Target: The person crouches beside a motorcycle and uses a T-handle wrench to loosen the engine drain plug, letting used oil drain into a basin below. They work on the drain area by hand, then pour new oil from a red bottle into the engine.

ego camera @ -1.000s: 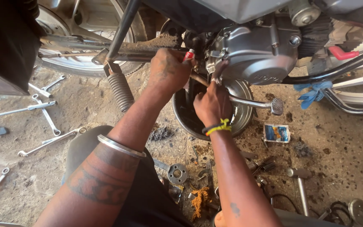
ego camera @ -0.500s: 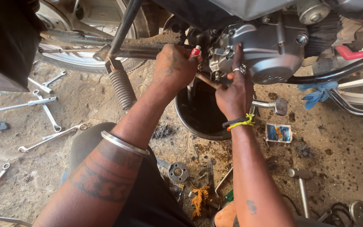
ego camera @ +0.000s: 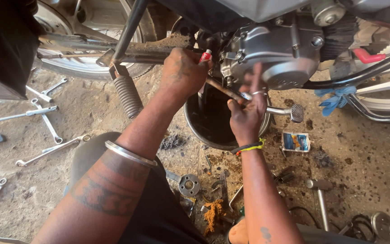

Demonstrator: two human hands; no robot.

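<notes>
My left hand is closed around a small red-and-white tube, held against the left side of the motorcycle's silver engine case. My right hand, with a yellow-green band on the wrist, is up at the engine cover. Its fingers are stretched out and blurred against the metal. A rusty rod runs diagonally between the two hands, just above a black round pan on the ground under the engine.
Several wrenches lie on the dirt floor at left, near the rear wheel and a spring shock. A sprocket-like disc, a hammer, a blue-white sachet and small parts lie near my knees. A footpeg sticks out at right.
My right hand rose from the rod beside the pan up to the engine cover and now moves there. My left hand stayed at the engine with the tube.
</notes>
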